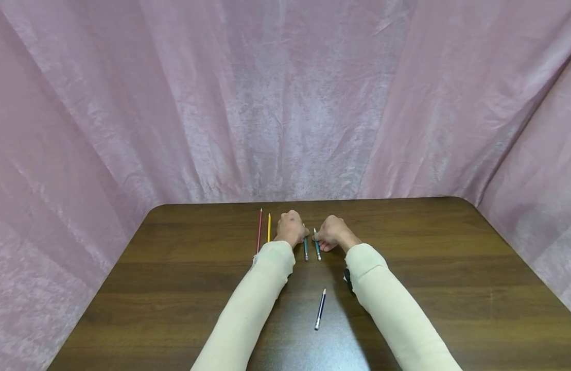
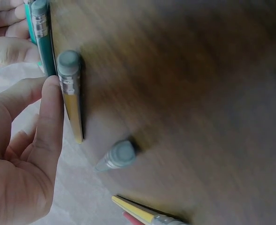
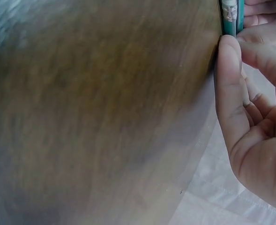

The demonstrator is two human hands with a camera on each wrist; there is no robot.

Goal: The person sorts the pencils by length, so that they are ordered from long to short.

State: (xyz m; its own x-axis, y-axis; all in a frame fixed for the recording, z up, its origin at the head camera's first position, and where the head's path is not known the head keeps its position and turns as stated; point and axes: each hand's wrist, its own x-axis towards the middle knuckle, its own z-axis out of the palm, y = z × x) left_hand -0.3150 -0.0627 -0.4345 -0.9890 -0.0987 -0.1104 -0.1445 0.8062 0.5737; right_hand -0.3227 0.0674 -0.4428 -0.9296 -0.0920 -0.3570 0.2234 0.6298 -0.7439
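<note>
Near the table's far side, my left hand (image 1: pixel 291 228) pinches a dark teal pencil (image 1: pixel 306 249) between thumb and finger. Close on its right, my right hand (image 1: pixel 332 233) pinches a green pencil (image 1: pixel 317 251) the same way. Both pencils lie side by side, a small gap apart in the head view, with their eraser ends toward me. In the left wrist view, a gold-brown pencil (image 2: pixel 72 112) lies right beside the dark teal pencil (image 2: pixel 46 51). The right wrist view shows the fingers (image 3: pixel 229 70) on the green pencil (image 3: pixel 229 21), whose far part is hidden.
Left of my left hand lie a red pencil (image 1: pixel 259 232) and a yellow pencil (image 1: pixel 269 226). A dark blue pencil (image 1: pixel 320 309) lies nearer to me, between the forearms. Pink curtains (image 1: pixel 285 103) hang behind the wooden table (image 1: pixel 174 288).
</note>
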